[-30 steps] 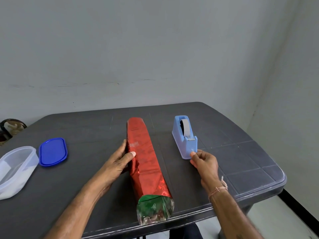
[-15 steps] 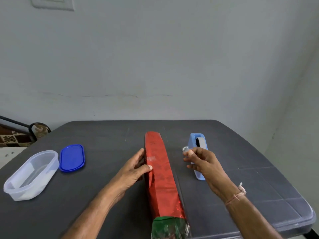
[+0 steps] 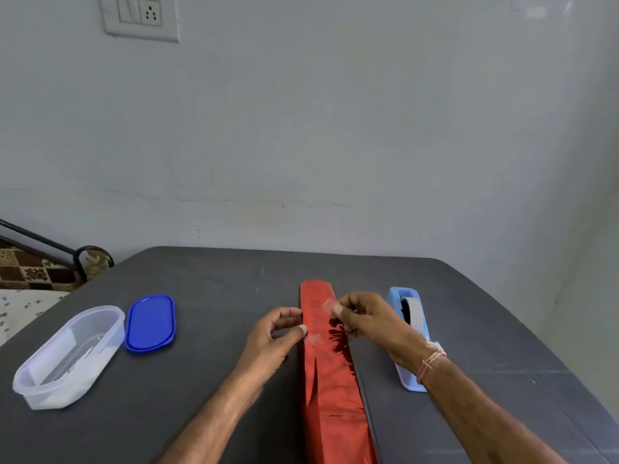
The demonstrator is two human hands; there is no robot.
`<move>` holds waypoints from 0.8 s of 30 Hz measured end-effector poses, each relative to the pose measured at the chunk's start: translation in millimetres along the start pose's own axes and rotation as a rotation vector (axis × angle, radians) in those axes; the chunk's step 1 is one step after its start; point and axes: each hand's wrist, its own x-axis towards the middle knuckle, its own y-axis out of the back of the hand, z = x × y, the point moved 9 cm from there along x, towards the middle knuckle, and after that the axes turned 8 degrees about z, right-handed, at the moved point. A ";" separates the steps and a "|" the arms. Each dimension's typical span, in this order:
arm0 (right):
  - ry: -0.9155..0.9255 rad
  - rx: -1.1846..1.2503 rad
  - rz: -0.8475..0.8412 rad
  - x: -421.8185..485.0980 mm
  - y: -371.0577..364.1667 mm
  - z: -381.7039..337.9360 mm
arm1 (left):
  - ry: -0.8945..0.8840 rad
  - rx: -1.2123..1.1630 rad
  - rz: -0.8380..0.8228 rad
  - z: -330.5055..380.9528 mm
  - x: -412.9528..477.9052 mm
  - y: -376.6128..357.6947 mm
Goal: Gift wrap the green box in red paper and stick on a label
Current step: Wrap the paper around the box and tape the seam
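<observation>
On the dark table [image 3: 201, 380], a long thin wrapped box [image 3: 330, 380] in shiny red paper [image 3: 335, 423]. Lying flat, in the middle of the table. Long side running away from the person – near end cut off at the bottom of the view, far end pointing at the wall and leaning a little to the left. A seam down the top of the paper, with one small stuck patch of tape [image 3: 315, 338] on it.

Left hand [image 3: 274, 343] at the left side of the box, about halfway up the part in view. Fingers curled, not flat. Thumb tip pressed on the left edge of the red paper, just beside the stuck patch. Hard to tell if the other fingers touch the box too.

Right hand [image 3: 365, 319] up over the far part of the box, fingers bent in. Pinching a small clear piece of tape [image 3: 329, 305] between thumb and fingertip – held just above the paper, hard to tell if touching it. A thin pink thread band [image 3: 432, 358] on that wrist.

Just right of the box, a light blue tape holder [image 3: 410, 329], partly hidden by the right arm. Well off to the left, a blue lid [image 3: 150, 323] lying flat, and next to it a clear plastic tub [image 3: 67, 356]. High on the wall, a white plug socket [image 3: 140, 15].
</observation>
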 end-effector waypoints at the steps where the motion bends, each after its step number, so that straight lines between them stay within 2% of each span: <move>1: 0.000 -0.027 -0.021 3.0 -2.3 -1.7 | 0.003 -0.004 -0.010 0.8 2.8 -1.3; 8: -0.037 -0.151 -0.148 23.7 -10.5 -5.2 | -0.009 0.004 -0.081 3.1 14.3 -11.9; 18: 0.050 -0.434 -0.331 47.4 -20.6 -17.2 | 0.050 -0.049 -0.202 -9.6 28.3 -18.8; 24: 0.056 -0.553 -0.438 62.4 -33.3 -23.3 | 0.055 -0.071 -0.210 -12.7 27.3 -20.0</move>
